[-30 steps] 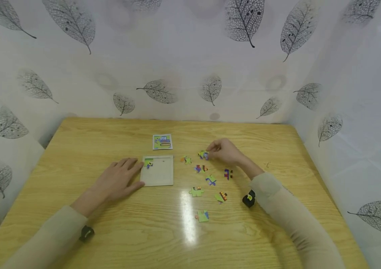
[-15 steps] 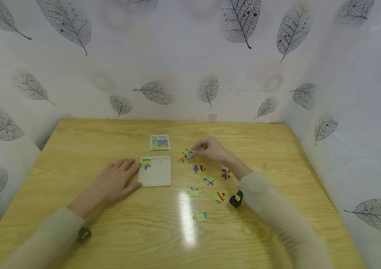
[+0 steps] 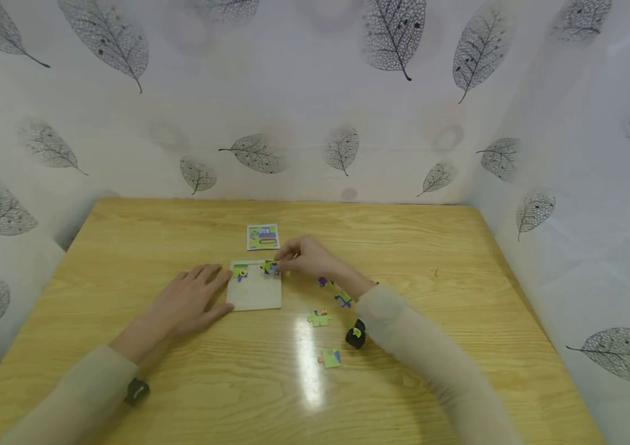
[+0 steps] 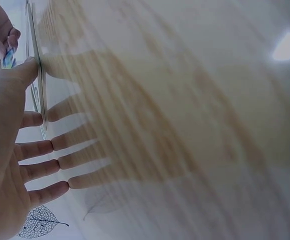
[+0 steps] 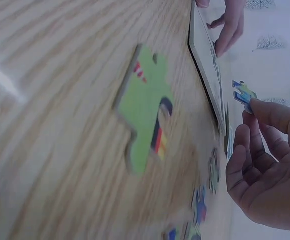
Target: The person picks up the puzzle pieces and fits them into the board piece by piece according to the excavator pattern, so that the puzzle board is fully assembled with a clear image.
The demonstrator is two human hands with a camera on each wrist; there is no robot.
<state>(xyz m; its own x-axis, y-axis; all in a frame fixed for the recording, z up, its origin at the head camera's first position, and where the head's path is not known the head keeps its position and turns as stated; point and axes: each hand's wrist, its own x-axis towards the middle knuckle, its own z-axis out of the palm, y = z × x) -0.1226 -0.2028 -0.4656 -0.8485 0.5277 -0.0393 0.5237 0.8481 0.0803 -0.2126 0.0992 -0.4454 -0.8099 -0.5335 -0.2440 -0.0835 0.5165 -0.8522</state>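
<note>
Piece pinched above the tray

The tray [image 3: 253,298] lies on the table [image 3: 209,377], with a corner piece [image 3: 240,272] in its far left corner. The right hand [image 3: 308,257] has thumb and fingertip clamped on a second, green-and-blue piece [image 5: 244,94], its other fingers curled loosely. That piece is over the tray's far right part; it looks raised, though from here I can't judge the gap beneath it.

The left hand [image 3: 192,300] is at the tray's left side, fingers straight and spread apart, forefinger and thumb touching its edge. Just beyond the tray lies a card [image 3: 263,237] with a vehicle picture. Right of the tray are loose pieces: a green piece [image 3: 320,318], a green-and-pink piece [image 3: 330,358] nearer the person, and others partly hidden by the right forearm.
</note>
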